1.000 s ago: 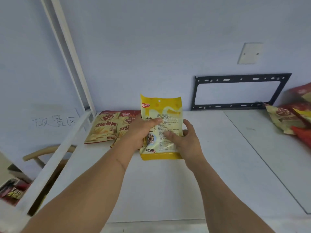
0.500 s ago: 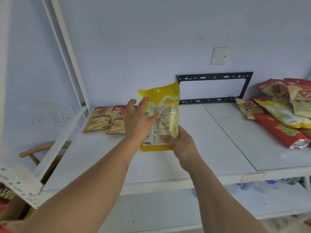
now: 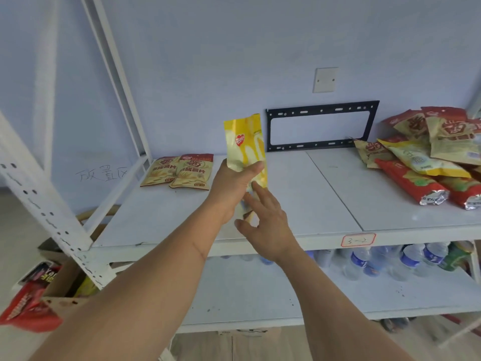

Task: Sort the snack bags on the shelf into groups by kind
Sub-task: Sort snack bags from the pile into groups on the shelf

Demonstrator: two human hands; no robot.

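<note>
My left hand (image 3: pixel 231 188) grips a yellow snack bag (image 3: pixel 244 144) by its lower half and holds it upright above the middle of the white shelf board (image 3: pixel 299 199). The bag's front, with a red heart logo, faces me. My right hand (image 3: pixel 263 220) is just below, fingers stretched out, with the fingertips touching the bag's lower edge. Two matching beige-and-red chip bags (image 3: pixel 177 173) lie side by side at the shelf's back left. A mixed pile of snack bags (image 3: pixel 426 157) lies at the right end, with long red packs (image 3: pixel 411 183) at its front.
A black metal bracket (image 3: pixel 321 126) leans on the wall behind the shelf. White shelf posts (image 3: pixel 44 194) slant across the left. Several water bottles (image 3: pixel 364 259) lie on the lower shelf. A cardboard box with red packs (image 3: pixel 28 303) sits at the lower left.
My view has pulled back and down. The yellow bag has turned from its printed back to its front. My right hand has loosened from the bag's bottom, and its fingers have spread.
</note>
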